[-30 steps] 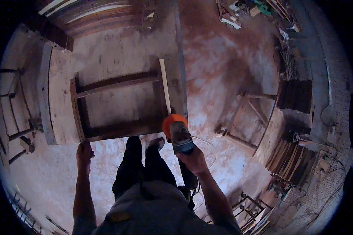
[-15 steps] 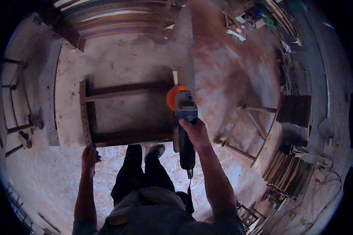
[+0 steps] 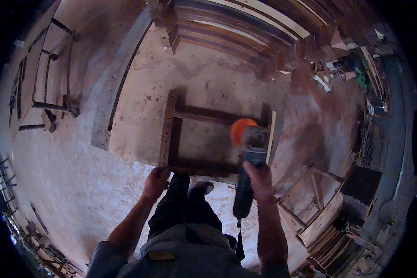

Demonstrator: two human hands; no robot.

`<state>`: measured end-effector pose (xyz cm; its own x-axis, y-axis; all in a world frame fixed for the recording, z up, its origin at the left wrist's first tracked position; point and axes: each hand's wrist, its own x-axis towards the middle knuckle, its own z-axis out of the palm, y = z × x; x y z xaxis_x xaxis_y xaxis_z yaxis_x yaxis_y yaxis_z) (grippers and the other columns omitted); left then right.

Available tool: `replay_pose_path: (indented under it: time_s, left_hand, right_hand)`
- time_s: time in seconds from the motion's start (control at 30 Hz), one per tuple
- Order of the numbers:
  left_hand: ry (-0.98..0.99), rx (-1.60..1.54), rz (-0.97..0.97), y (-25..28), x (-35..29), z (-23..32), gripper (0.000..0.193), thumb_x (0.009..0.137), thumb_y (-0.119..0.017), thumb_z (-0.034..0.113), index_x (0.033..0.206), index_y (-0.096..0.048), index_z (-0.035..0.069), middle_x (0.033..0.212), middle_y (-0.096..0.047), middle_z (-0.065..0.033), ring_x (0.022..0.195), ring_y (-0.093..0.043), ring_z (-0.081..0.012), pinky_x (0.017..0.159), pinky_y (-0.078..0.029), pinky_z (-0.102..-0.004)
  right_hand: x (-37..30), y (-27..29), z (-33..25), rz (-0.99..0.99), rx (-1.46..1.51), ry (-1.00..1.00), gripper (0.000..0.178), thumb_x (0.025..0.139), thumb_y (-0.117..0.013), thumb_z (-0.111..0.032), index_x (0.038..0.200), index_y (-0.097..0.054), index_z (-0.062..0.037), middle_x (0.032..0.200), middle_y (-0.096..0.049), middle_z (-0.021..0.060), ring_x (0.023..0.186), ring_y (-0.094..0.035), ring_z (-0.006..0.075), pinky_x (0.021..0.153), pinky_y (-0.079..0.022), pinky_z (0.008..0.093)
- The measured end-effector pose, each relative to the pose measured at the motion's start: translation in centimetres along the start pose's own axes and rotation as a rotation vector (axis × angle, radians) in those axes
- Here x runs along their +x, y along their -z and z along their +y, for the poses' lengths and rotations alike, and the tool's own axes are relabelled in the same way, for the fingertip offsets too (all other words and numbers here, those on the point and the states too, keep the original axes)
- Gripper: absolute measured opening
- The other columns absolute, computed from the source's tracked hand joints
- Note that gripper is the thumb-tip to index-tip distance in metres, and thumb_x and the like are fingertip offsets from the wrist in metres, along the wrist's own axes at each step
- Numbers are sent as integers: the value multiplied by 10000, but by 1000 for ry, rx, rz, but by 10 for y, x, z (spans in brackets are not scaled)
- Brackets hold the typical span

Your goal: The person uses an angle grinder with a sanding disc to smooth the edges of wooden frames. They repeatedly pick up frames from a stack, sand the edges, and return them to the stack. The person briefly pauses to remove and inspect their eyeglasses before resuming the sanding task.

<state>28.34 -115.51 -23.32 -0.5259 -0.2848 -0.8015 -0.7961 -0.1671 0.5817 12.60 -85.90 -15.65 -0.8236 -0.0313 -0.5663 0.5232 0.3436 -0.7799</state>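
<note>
My right hand (image 3: 260,182) is wrapped round the dark body of an angle grinder (image 3: 252,160), whose cord hangs down toward me. An orange disc (image 3: 243,131) on its head covers part of the right side of a dark wooden frame (image 3: 168,134). Whether the disc touches the wood, I cannot tell. At the frame's near left corner my left hand (image 3: 156,183) is closed on the end of the side rail. The frame lies flat, with a row of small holes along its left rail and crosspieces between the sides.
Under the frame is a broad pale board (image 3: 136,109). Stacked timber (image 3: 236,30) lies beyond it. A wooden frame stand (image 3: 53,104) is at the far left, with another trestle-like frame (image 3: 317,190) at the right. Dark boards (image 3: 340,243) are piled at the lower right.
The whole view has turned, so the frame and both hands sit further right in it. The grinder stays over the frame's right side, and its disc has shifted slightly inward from the right rail.
</note>
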Motion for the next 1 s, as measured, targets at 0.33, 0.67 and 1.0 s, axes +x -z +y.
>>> replay_pose_path:
  time_s: [0.33,0.67,1.0]
  left_hand:
    - [-61,-146,-148,10,-13,-20,411,954,-557,270,1242,-493,-17,969,-591,-57,853,-578,-157,743,-498,-324]
    - [-87,-257,-161,13,-26,-22,405,937,-560,183,1277,-510,-31,1133,-630,-111,1020,-585,-169,898,-472,-316]
    - [42,-433,-185,15,-47,-16,439,969,-536,245,1323,-483,-9,1122,-622,-71,957,-585,-134,824,-483,-298]
  right_hand:
    - [12,-111,-62,-285,-244,79,532,743,-749,-451,1028,-646,-14,924,-696,172,887,-682,316,777,-516,405]
    - [28,-129,-74,-319,-392,119,491,745,-744,-432,999,-654,-23,907,-697,171,848,-684,320,737,-520,421]
    - [-21,-88,-54,-360,-350,103,513,740,-770,-367,1094,-622,-28,966,-689,163,931,-670,306,829,-509,400]
